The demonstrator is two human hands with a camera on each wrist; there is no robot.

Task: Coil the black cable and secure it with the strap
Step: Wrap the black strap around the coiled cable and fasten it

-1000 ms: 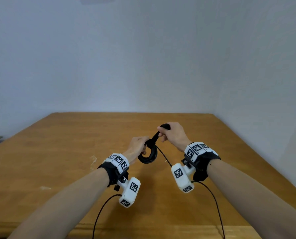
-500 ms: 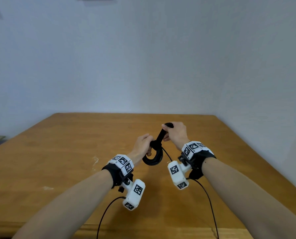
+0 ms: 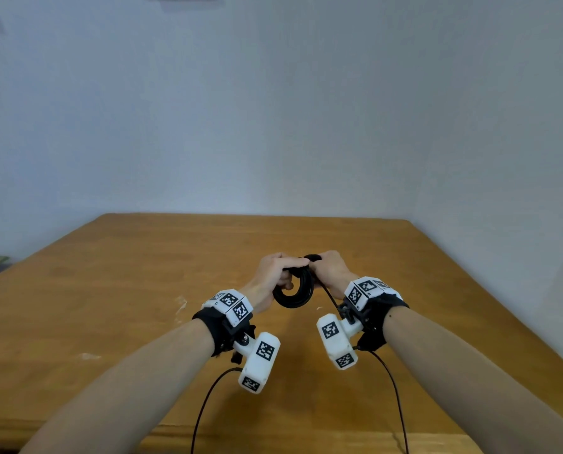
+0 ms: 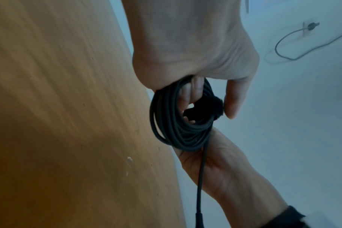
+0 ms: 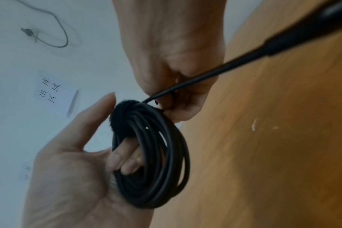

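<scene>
The black cable (image 3: pixel 294 293) is wound into a small coil (image 4: pixel 178 132) held upright above the wooden table (image 3: pixel 126 290). My left hand (image 3: pixel 273 273) grips it: fingers (image 5: pixel 125 154) curl through the coil's middle and the thumb (image 4: pixel 234 100) presses on the fuzzy black strap (image 5: pixel 121 114), which wraps the top of the coil (image 5: pixel 156 162). My right hand (image 3: pixel 331 270) pinches the strap's end at the coil's top, where a straight black cable (image 5: pixel 205 77) leaves toward the right wrist. The strap's fastening is hidden.
Thin camera leads (image 3: pixel 208 404) hang from both wrists over the table's front edge. Walls close the far and right sides. A paper label (image 5: pixel 49 89) and a grey wire (image 4: pixel 283 50) are on the wall.
The right hand has brought the raised strap end down over the coil's top. Both hands have closed together, and the left thumb now lies on the strap.
</scene>
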